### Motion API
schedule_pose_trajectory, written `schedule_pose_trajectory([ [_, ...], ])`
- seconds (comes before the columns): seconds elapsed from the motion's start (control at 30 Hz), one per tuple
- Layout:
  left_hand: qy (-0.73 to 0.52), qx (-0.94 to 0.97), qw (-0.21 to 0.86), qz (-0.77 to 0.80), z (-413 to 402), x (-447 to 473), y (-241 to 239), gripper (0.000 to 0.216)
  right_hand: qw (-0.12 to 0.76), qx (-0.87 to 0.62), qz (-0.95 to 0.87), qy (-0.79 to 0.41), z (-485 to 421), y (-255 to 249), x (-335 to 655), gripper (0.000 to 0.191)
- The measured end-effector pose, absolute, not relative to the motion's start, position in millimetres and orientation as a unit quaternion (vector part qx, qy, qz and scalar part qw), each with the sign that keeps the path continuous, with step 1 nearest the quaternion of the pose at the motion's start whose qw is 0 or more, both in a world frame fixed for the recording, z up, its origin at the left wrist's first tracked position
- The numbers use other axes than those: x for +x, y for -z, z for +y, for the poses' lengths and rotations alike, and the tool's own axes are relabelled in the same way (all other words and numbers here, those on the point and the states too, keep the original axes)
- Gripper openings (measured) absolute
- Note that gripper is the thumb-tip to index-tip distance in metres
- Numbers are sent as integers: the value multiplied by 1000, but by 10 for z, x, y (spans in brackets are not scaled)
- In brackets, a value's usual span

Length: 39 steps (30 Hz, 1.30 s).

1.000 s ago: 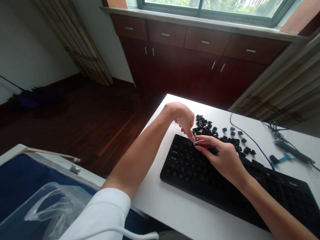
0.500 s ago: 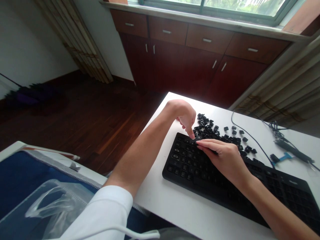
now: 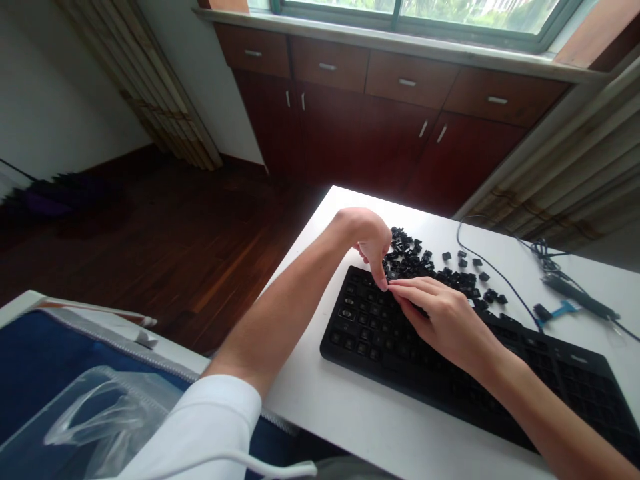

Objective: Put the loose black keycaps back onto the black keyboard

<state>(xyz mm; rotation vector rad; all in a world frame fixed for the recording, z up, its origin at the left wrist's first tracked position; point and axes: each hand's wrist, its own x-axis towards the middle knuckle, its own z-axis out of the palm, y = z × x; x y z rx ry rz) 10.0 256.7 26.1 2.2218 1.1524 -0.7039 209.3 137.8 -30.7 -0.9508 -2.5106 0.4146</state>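
Black keyboard (image 3: 425,375) | left hand (image 3: 373,237): thumb pointing down, grip unclear | right hand (image 3: 445,313): fingertips bunched above keys, grip unclear

A white table (image 3: 320,403) with a smooth top carries everything here; the long black keyboard (image 3: 450,387) lies on it at a slant; bare tabletop shows along the keyboard's near edge and past its left end; just beyond its far edge, toward the left end, spreads a loose heap of black keycaps (image 3: 413,259); farther beyond the keyboard, a few single keycaps (image 3: 477,262) lie apart from the heap; a thin dark cable (image 3: 516,294) curves up to the keyboard's far edge; right of that cable, still beyond the keyboard, lie a small blue tool (image 3: 563,308), a dark elongated object (image 3: 580,297) and a tangled cord (image 3: 543,250).
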Motion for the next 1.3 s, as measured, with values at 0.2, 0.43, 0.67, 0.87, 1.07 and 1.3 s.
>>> schedule_pose_trajectory([
  [0.2, 256, 815, 276, 441, 2529, 163, -238, 63, 232, -400, -874, -150, 1354, 216, 2248, 21],
  [0.43, 272, 821, 250, 435, 2466, 258, -245, 59, 249, -397, -876, -120, 1371, 116, 2489, 18],
  [0.67, 188, 829, 294, 437, 2343, 76, -92, 59, 241, -418, -869, -110, 1336, 125, 2751, 17],
  [0.87, 131, 823, 337, 437, 2261, -78, 22, 60, 225, -427, -865, -138, 1304, 230, 2907, 15],
  [1.07, 122, 817, 330, 456, 2225, -52, 35, 58, 228, -431, -861, -146, 1295, 267, 2907, 16],
  [1.3, 86, 822, 361, 433, 2257, -122, 58, 62, 223, -421, -866, -155, 1307, 242, 2916, 15],
])
